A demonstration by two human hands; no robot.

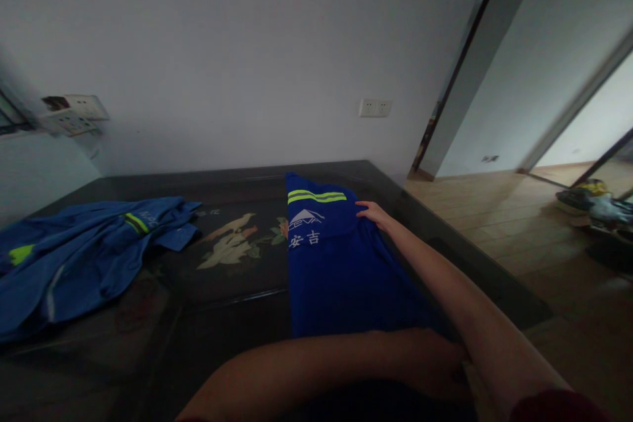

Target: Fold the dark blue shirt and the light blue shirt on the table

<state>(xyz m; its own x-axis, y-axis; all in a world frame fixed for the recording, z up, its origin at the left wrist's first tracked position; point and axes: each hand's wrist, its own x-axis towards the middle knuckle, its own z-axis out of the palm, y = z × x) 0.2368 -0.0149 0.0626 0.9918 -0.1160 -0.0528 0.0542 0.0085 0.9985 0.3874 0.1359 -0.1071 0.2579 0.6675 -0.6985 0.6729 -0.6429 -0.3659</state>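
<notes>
A bright blue work jacket [341, 283], folded lengthwise, lies on the dark table with its straight edge to the left. A yellow-green reflective stripe and white lettering show near its far end. At the jacket's right edge, beside the stripe, my right hand [373, 213] has its fingers closed on the cloth. My left forearm crosses in front along the near part of the jacket. My left hand [438, 357] is at the near right of the cloth, beneath my right forearm; its fingers are too dark and hidden to make out.
Another blue garment [99, 257] with reflective patches lies crumpled on the table's left side. The dark table [222, 313] has a bird-and-flower picture on its top and stands against a white wall with a socket [376, 107]. Bags [601, 208] sit on the wooden floor at right.
</notes>
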